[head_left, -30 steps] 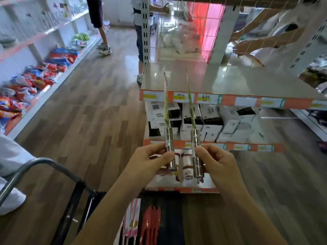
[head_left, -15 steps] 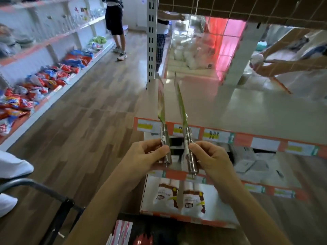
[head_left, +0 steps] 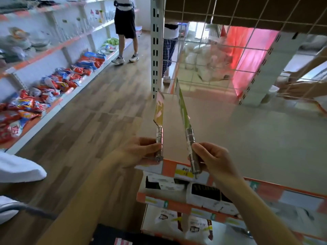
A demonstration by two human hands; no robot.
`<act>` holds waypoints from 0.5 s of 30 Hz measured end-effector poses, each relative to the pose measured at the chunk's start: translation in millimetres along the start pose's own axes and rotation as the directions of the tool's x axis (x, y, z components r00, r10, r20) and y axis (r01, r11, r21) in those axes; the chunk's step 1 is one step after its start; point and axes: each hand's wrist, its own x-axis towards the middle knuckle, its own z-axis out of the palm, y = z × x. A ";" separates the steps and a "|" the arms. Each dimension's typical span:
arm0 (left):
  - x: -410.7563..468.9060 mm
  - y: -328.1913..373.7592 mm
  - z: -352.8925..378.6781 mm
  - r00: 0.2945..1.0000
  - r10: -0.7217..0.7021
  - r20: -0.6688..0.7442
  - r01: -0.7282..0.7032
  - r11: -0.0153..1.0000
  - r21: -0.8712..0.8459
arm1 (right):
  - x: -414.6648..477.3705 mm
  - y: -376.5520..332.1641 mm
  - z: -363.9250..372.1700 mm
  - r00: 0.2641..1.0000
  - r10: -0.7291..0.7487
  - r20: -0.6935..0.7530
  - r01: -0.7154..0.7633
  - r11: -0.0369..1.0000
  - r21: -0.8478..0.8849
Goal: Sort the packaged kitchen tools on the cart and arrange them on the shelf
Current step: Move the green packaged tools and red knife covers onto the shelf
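I hold two packaged kitchen tools upright over the front left corner of a pale shelf board (head_left: 247, 138). My left hand (head_left: 139, 152) grips the steel handle of one tool (head_left: 159, 119), whose card sleeve is pink and yellow. My right hand (head_left: 212, 160) grips the steel handle of the other tool (head_left: 184, 114), which has a green sleeve and leans left. The two handles are a small gap apart. Only a dark strip of the cart (head_left: 113, 236) shows at the bottom edge, with a red-and-white package on it.
Below the board are shelves with white boxes (head_left: 203, 193) and bagged goods (head_left: 196, 225). A white slotted upright (head_left: 155, 50) and a wire grid (head_left: 221, 50) bound the shelf. Snack bags (head_left: 58, 84) line the left wall shelf. A person (head_left: 125, 29) stands in the aisle; another hand (head_left: 297, 89) reaches in at right.
Both hands have risen with the tools from the lower shelves to the top board's front edge. The view tilted up, and the tool tips now spread apart over the board.
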 end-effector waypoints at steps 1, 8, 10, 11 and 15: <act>3.8 2.0 -2.1 1.000 -0.013 0.013 0.013 1.000 0.018 | 2.7 0.5 0.4 1.000 0.004 0.007 -0.004 1.000 0.005; 18.0 10.1 -5.5 0.997 -0.013 0.076 0.001 0.989 0.147 | 15.0 7.9 0.1 0.998 0.042 0.054 -0.040 0.999 -0.030; 18.1 12.3 -3.1 0.998 0.015 0.066 -0.031 0.968 0.248 | 16.4 9.2 0.5 0.998 0.051 0.044 -0.050 0.998 -0.029; 18.4 12.9 -2.3 0.998 0.032 0.052 -0.047 0.953 0.299 | 16.8 9.3 0.8 0.997 0.058 0.041 -0.057 0.998 -0.027; 24.5 13.7 -5.9 0.998 0.059 0.022 -0.063 0.898 0.435 | 18.5 8.4 3.0 0.995 0.087 0.046 -0.085 0.996 -0.035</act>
